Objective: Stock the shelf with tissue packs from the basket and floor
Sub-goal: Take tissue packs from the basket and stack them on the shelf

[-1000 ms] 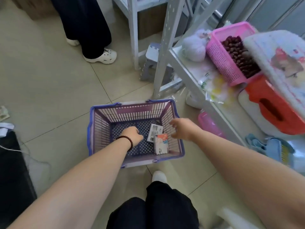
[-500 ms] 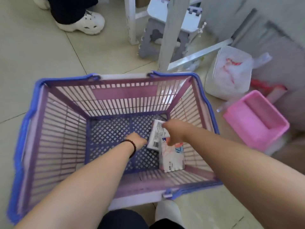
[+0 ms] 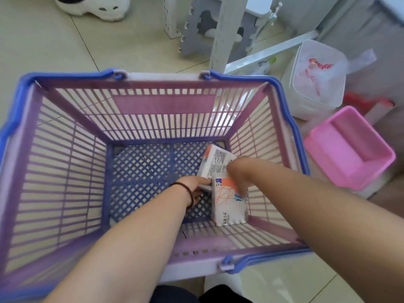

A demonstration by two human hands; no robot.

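A purple and blue plastic basket [image 3: 153, 106] stands on the floor below me. Two tissue packs lie at its bottom right. The far pack [image 3: 215, 161] is white with small print. The near pack [image 3: 227, 206] is white with orange and blue patterns. My left hand [image 3: 193, 186], with a dark bead bracelet on the wrist, touches the far pack's lower left edge. My right hand [image 3: 239, 173] reaches down between the two packs, fingers curled over the top of the near pack. Its fingertips are hidden behind the pack.
A white shelf post [image 3: 225, 31] and a grey folding stool [image 3: 218, 25] stand beyond the basket. To the right are a clear plastic container [image 3: 317, 84] and a pink tub [image 3: 349, 147]. Another person's white shoe [image 3: 96, 5] is at the top left.
I have leaned closer, so the basket fills the view. Both hands have gone deeper into it, the left onto the far pack and the right onto the near pack.
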